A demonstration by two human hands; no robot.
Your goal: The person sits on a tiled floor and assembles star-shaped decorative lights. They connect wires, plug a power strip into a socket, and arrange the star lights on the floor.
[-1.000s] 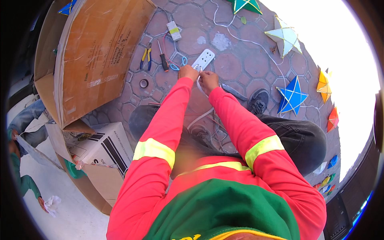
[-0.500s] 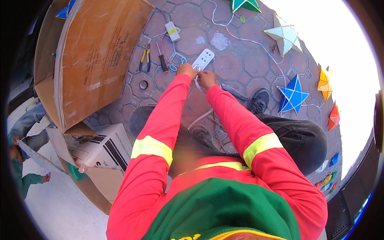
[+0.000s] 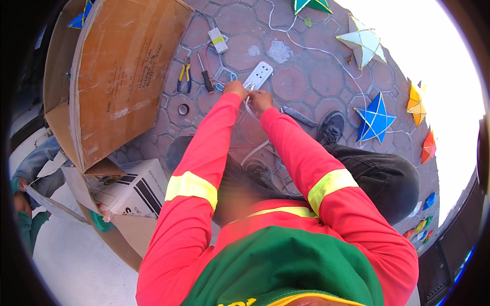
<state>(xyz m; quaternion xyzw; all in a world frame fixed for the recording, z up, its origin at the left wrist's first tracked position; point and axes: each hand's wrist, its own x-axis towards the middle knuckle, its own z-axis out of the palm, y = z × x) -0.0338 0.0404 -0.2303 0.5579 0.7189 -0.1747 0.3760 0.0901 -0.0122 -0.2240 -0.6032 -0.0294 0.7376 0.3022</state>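
Gripping the white cord (image 3: 248, 105), the fingers of the right hand (image 3: 261, 100) are drawn together at the near end of the white power strip (image 3: 259, 74). The left hand (image 3: 235, 88) meets them from the left; its fingertips are partly hidden, so whether they pinch the cord cannot be told. Both hands are held low, backs upward. Both forearms extend forward and converge, elbows angled outward, in red sleeves with pale yellow bands. The strip lies just beyond the fingers, sockets up; the cord trails from the fingers toward the body.

Just left of the fingers lie blue-handled scissors (image 3: 233, 77), then a screwdriver (image 3: 206, 76) and yellow-and-blue pliers (image 3: 185, 75). To the right, near the fingers, lies a flat, dark blade-like tool (image 3: 299, 116). Beyond the scissors sits a small white block (image 3: 218, 40) with a yellow band. Left of and nearer the body than the fingers is a roll of black tape (image 3: 183, 109).

Farther left, a large brown carton (image 3: 120, 81) bears dark handwritten lines beside faint print. Well to the right of the fingers lie a blue star (image 3: 375, 118) and a white star (image 3: 361, 42), both gold-edged. Well behind the fingers, at left, a white box (image 3: 143, 186) shows dark stripes and printed lettering.
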